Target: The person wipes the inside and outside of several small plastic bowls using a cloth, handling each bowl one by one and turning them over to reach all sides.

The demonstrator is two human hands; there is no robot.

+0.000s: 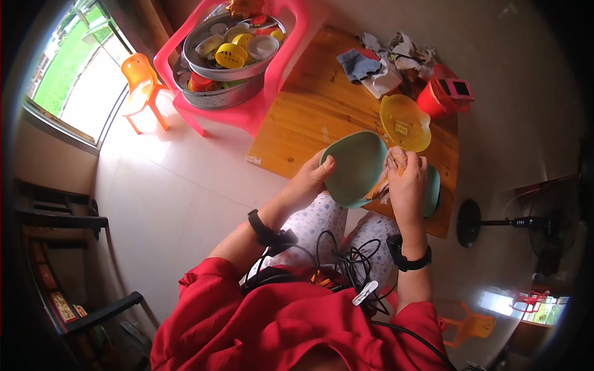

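Note:
My left hand (pixel 317 174) grips the left rim of a green plastic bowl (pixel 355 167), its thumb over the edge. At the bowl's right rim, my right hand (pixel 407 178) holds a crumpled orange-and-pink cloth (pixel 386 174) against it. Beyond the right hand lies a translucent yellow plastic dish (pixel 404 123) on the wooden table (pixel 306 116). Another teal item (pixel 432 190) shows partly behind my right hand. Farther back are a blue-grey cloth (pixel 357 65), a white cloth (pixel 381 81) and a crumpled grey cloth (pixel 408 51).
A red plastic container (pixel 436 97) with a pink-framed item (pixel 458 88) stands at the table's right. Metal basins (pixel 222 97) of plastic pieces sit on a pink chair (pixel 297 28). An orange chair (pixel 138 76) stands left, a fan (pixel 519 222) right. Black cables (pixel 355 259) lie over my lap.

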